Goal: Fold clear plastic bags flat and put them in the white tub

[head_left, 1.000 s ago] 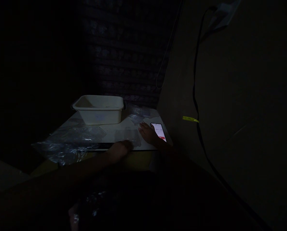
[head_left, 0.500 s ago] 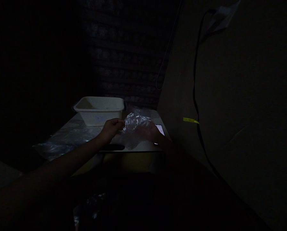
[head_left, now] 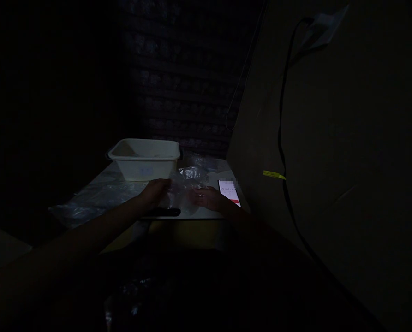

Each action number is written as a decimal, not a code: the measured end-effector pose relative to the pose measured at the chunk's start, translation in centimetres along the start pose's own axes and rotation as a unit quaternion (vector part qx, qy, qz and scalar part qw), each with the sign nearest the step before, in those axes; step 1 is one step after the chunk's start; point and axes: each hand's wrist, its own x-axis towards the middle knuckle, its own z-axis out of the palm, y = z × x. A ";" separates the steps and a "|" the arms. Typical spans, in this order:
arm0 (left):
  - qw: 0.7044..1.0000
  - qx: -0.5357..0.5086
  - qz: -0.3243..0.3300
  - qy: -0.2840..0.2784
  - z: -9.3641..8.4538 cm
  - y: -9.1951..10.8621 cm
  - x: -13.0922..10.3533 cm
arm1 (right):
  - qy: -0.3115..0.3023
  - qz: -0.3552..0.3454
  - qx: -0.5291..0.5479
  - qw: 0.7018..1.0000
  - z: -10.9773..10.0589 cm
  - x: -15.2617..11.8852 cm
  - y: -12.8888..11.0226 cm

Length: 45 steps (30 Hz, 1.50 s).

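A crumpled clear plastic bag (head_left: 182,190) is stretched between my two hands above the small white table (head_left: 206,213). My left hand (head_left: 156,190) is closed on the bag's left side. On the other side my right hand (head_left: 207,198) grips it, fingers curled and pointing left. Below my left hand lies a black handle (head_left: 162,212) at the table's front edge; what it belongs to is hidden. A phone (head_left: 228,192) with a lit screen showing a timer rests just right of my right hand.
Behind my left hand stands a white plastic tub (head_left: 145,167). More clear plastic (head_left: 84,203) spreads over the table's left side and hangs past its edge. Along the wall at right runs a black cable (head_left: 281,124) with a yellow tag (head_left: 274,174). The room is very dark.
Both hands have come down slightly with the bag, and my right hand has shifted left, uncovering more of the phone. The bag sits lower and is less bunched up.
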 end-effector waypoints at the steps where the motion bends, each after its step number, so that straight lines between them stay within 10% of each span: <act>1: 0.999 0.004 -0.025 -0.029 -0.1 -0.2 0.2 | 0.003 0.001 -0.009 1.000 -0.1 0.0 0.0; 15: 0.980 -0.013 -0.125 -0.155 -1.1 -0.2 0.6 | 0.053 -0.028 0.000 0.998 -1.0 -0.2 -0.5; 38: 0.985 0.139 0.036 -0.099 -1.4 -3.0 1.9 | 0.091 -0.184 -0.246 0.947 -4.2 1.1 0.8; 41: 0.922 0.331 0.166 -0.113 -1.7 -3.1 1.8 | 0.205 -0.165 -0.355 0.897 -3.9 1.3 0.5; 45: 0.735 0.591 0.274 -0.188 -1.6 -3.8 0.9 | 0.245 -0.199 -0.545 0.776 -2.1 1.1 0.4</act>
